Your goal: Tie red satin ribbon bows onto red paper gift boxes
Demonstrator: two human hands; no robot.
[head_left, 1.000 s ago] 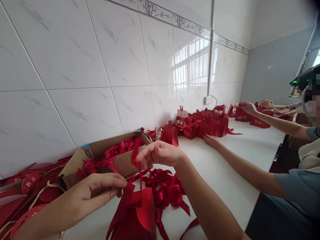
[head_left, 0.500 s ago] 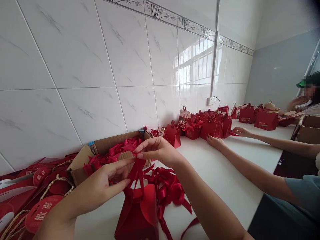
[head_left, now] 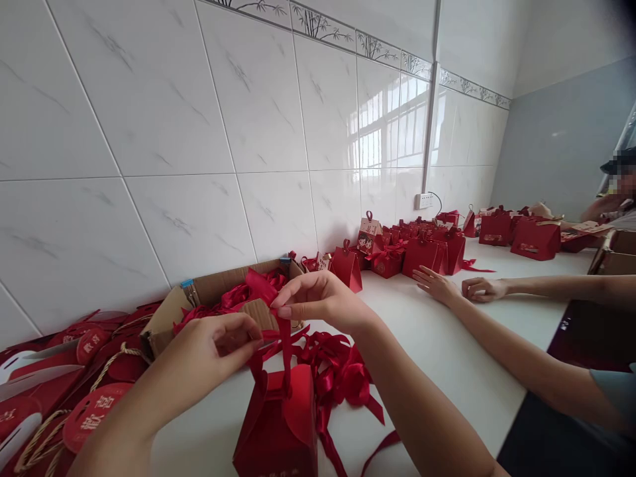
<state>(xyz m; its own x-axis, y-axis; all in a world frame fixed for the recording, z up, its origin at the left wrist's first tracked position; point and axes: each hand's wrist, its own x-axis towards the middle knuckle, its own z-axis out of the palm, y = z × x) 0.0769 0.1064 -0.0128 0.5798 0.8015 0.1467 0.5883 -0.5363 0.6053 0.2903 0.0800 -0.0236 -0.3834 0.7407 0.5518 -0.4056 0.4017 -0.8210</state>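
Observation:
A small red gift box [head_left: 281, 430] stands on the white counter [head_left: 447, 371] right in front of me. A red satin ribbon [head_left: 284, 344] runs up from its top. My right hand [head_left: 318, 298] pinches the ribbon's upper end above the box. My left hand [head_left: 213, 348] is closed on the ribbon just left of the box top, fingers curled in a pinch.
An open cardboard box [head_left: 209, 305] of red ribbons sits against the tiled wall. Loose ribbons [head_left: 342, 377] lie right of the gift box. Flat red tags and cord handles [head_left: 74, 397] pile at left. Finished red boxes [head_left: 422, 252] line the wall. Another person's hands [head_left: 457, 288] rest on the counter.
My right hand has drawn the ribbon end upward and my left hand has curled tighter on it. The other person's far hand has pulled back next to their near hand.

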